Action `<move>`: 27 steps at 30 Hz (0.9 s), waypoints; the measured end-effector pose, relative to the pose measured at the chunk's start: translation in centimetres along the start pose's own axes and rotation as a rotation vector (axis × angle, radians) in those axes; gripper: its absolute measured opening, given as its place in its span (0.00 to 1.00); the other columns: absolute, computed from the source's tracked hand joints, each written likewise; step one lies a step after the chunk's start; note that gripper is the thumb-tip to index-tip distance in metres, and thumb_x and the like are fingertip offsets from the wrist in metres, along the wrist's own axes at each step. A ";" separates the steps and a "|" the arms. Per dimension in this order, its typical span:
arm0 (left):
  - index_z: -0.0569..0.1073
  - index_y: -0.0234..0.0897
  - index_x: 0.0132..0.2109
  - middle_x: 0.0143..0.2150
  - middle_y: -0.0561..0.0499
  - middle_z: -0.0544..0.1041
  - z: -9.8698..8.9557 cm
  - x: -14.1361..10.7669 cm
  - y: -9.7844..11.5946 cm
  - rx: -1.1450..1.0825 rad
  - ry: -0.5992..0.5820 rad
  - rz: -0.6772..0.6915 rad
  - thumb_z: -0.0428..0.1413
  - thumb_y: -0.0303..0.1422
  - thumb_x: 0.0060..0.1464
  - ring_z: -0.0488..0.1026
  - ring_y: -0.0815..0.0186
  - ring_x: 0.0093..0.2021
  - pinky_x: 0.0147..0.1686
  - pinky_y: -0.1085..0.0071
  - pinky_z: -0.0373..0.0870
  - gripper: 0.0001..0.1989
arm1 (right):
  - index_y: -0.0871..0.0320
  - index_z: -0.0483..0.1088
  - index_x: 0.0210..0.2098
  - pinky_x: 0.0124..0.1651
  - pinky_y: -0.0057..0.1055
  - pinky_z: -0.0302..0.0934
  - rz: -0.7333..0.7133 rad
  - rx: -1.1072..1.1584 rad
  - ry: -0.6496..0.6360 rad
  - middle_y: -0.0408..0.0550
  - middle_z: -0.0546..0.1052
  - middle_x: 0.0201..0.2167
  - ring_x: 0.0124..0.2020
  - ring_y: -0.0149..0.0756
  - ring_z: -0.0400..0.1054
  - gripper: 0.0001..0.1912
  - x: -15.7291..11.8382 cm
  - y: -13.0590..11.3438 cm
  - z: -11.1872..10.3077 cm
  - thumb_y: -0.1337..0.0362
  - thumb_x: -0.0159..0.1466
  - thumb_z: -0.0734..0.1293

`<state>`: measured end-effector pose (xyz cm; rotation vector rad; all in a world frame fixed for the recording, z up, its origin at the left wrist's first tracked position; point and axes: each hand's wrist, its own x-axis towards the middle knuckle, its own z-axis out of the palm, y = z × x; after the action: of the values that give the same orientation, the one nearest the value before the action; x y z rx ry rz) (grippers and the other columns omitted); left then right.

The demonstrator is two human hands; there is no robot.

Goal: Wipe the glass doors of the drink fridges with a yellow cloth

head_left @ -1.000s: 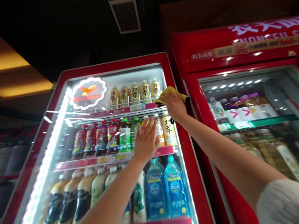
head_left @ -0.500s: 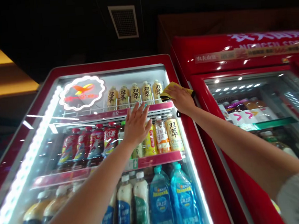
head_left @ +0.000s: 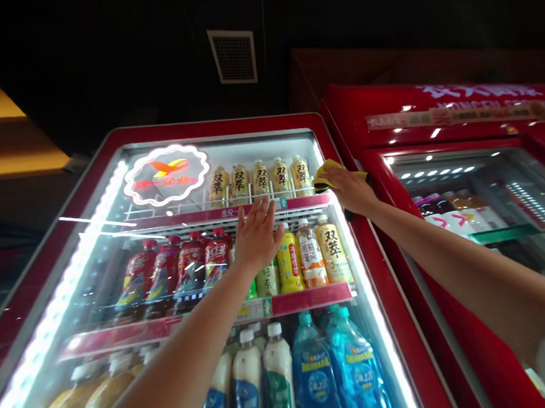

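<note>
A tall red-framed drinks fridge with a lit glass door fills the view ahead. My left hand lies flat toward the glass, fingers stretched and apart, in front of the middle shelf of bottles; it holds nothing. At the door's upper right edge, my right hand presses a yellow cloth with a dark border against the frame. Behind the glass, beige-labelled bottles stand on the top shelf, near both hands. Part of the cloth is hidden under my right hand.
Another red fridge with bottles behind glass stands close on the right. Large blue bottles fill the lower shelf at right, and red-capped bottles the middle shelf. A glowing sign shows at upper left. A vent sits in the dark ceiling.
The view has shifted, so the fridge and both hands appear slightly lower and further right. My right hand keeps the cloth at the door's upper right edge; my left hand stays spread.
</note>
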<state>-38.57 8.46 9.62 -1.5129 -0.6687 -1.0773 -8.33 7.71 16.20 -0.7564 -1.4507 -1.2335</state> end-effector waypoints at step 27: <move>0.54 0.34 0.74 0.77 0.41 0.54 -0.5 -0.3 -0.7 -0.070 -0.091 0.020 0.40 0.43 0.70 0.48 0.53 0.77 0.74 0.45 0.43 0.32 | 0.52 0.72 0.61 0.73 0.51 0.55 -0.118 0.073 -0.100 0.47 0.71 0.67 0.69 0.47 0.62 0.20 -1.1 -3.2 -0.2 0.65 0.71 0.61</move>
<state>-39.40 8.17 9.68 -1.6333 -0.6829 -1.0307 -10.92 6.82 14.16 -0.6995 -1.6332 -1.2392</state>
